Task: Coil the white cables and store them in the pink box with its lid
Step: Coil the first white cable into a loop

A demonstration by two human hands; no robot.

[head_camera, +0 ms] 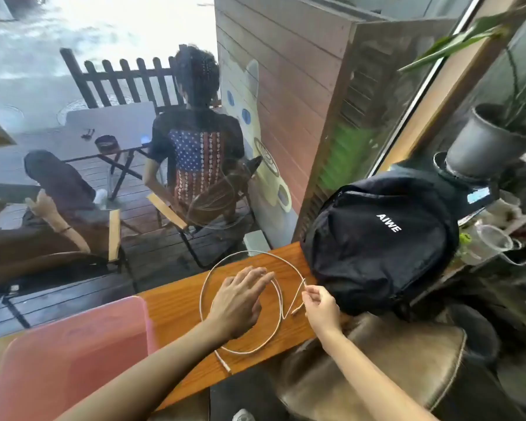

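A white cable (207, 278) lies in one wide loop on the wooden counter (176, 311), with one plug end (225, 364) near the counter's front edge. My left hand (240, 299) hovers flat inside the loop, fingers spread, holding nothing. My right hand (319, 305) pinches the cable's other end between thumb and fingers, just right of the loop, where the cable zigzags. The pink box (70, 354) sits on the counter at the lower left, its translucent lid on top.
A black backpack (383, 238) rests at the counter's right end, close to my right hand. A brown leather seat (392, 363) is below the counter edge. A window pane runs along the counter's far edge; people sit outside. A potted plant (489, 141) stands at the right.
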